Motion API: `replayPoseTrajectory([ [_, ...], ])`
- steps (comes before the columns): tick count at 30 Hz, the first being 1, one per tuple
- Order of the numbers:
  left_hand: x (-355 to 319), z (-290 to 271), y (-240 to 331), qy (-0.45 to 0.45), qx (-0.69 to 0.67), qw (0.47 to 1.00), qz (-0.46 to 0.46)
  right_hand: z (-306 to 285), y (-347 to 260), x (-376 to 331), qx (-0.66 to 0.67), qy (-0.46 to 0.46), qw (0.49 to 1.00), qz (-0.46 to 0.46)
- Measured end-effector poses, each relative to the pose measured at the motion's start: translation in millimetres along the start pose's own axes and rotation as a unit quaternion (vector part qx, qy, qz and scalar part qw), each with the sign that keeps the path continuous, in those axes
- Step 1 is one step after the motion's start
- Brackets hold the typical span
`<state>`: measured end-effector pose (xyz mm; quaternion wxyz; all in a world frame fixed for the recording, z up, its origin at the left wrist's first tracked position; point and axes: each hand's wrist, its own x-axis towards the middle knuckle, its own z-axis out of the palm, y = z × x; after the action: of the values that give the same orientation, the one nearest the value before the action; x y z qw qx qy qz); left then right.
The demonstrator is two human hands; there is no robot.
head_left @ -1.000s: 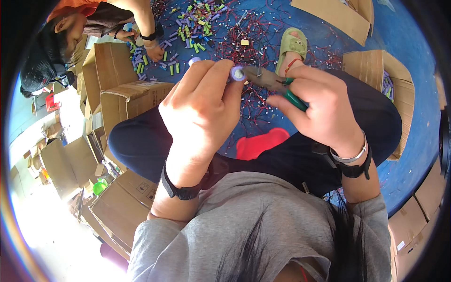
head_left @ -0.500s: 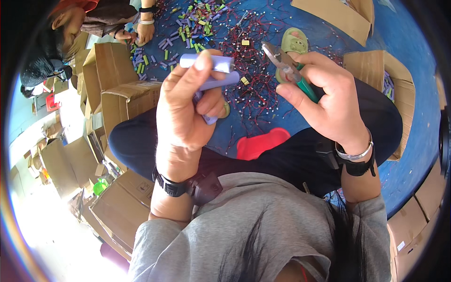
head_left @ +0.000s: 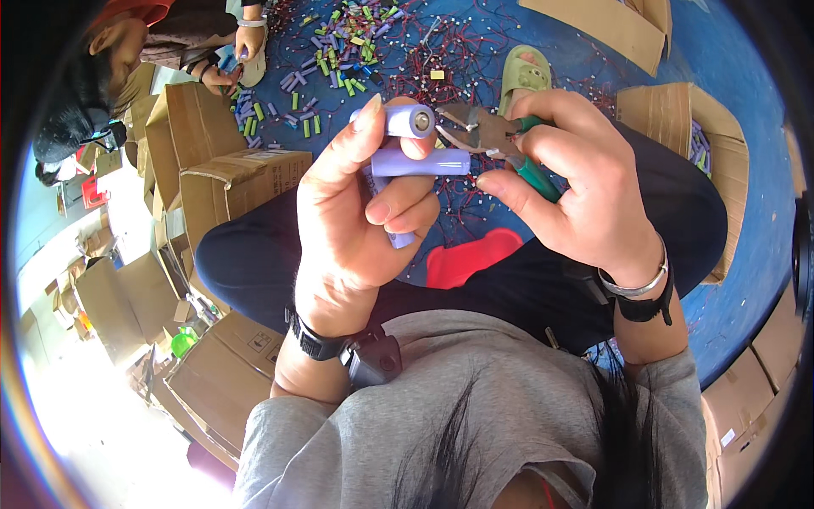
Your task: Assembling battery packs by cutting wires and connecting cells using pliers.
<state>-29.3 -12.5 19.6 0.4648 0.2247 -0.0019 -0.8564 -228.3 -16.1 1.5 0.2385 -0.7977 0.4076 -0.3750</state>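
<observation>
We sit over a blue floor (head_left: 759,212), with a cardboard box (head_left: 725,170) at our right holding more purple cells, and a tangle of thin red and dark wires (head_left: 441,51) spread ahead of us. Our two hands are raised above the floor, apart from each other. Our right hand (head_left: 585,187) is clamped around the green handles of the pliers (head_left: 496,136), whose jaws stand parted and point toward our left hand (head_left: 343,204). That hand is curled around several purple batteries: the upper battery (head_left: 409,121) lies under the thumb, its metal end just beside the plier tips, though we cannot tell whether they touch; the lower battery (head_left: 428,162) sticks out toward the right hand, below the plier tips; the end of a third battery (head_left: 401,240) shows beneath the curled fingers.
</observation>
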Motion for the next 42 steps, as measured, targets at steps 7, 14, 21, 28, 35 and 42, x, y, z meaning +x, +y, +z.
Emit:
replayPoseTrajectory([
  [7, -3.3, 5.1, -4.8, 0.012, -0.007, 1.0, -0.014, 1.9, 2.2, -0.7, 0.005, 0.017, 1.0, -0.02],
  [14, -2.3, 6.1, -4.9, -0.007, -0.009, 0.999, -0.043, 3.3, 6.8, 1.9, -0.1, 0.089, 0.987, -0.083],
  [21, -0.5, 11.1, -5.7, 0.04, -0.006, 0.999, -0.036, 4.4, 6.9, 0.2, -0.16, 0.11, 0.977, -0.09],
  [28, 0.3, 13.7, -3.7, 0.055, 0.009, 0.997, -0.053, 3.3, 2.8, -0.2, -0.166, 0.108, 0.977, -0.077],
  [35, -0.9, 10.8, -6.0, 0.039, -0.012, 0.999, -0.033, 4.7, -1.9, -1.5, -0.189, 0.093, 0.976, -0.062],
  [42, -3.0, 13.6, -9.6, 0.039, -0.034, 0.998, -0.031, 3.9, -0.3, 0.1, -0.192, 0.115, 0.971, -0.078],
])
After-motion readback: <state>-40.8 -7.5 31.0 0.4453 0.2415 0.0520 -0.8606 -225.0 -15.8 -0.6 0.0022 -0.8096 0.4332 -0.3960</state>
